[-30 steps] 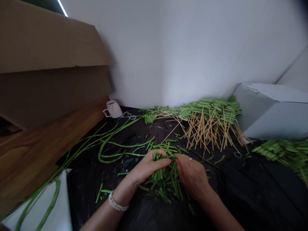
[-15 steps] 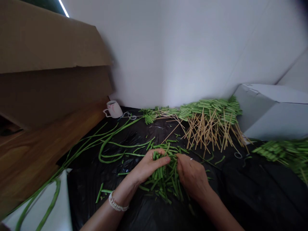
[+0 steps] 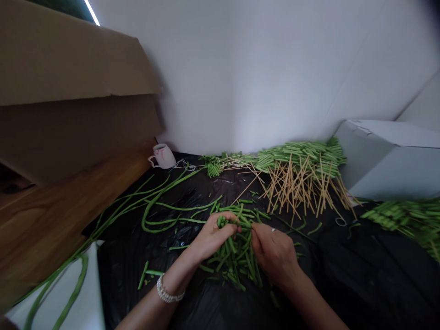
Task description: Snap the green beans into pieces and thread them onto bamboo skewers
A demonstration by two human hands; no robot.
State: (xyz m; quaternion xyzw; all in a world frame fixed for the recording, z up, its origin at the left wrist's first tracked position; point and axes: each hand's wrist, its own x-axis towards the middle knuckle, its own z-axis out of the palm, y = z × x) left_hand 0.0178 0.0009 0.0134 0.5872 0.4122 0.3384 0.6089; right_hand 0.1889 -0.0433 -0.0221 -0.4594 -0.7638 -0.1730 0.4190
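The cut green lengths in the left hand have turned since the earlier frame: their stems hung straight down below the thumb, and now a single green piece bridges crosswise toward the right hand, which has barely shifted. The left grip is clasping those lengths between thumb and curled fingers. The right grip has its fingers bent in at the bridging piece's near end; whether it holds that piece or something hidden, I cannot tell.

Below the hands a loose pile of the same lengths spreads over black plastic sheeting. Taking that pile as the clock's centre, long uncut strands curve away toward 10 o'clock, and a white mug with pink marks stands near 11. At 1 o'clock a stack of green bundles lies against the wall, thin wooden sticks jutting from it toward the pile. A white box sits at 2, just beside the stack; more green bundles lie at 3. A cardboard box fills 10 o'clock, beyond the strands.
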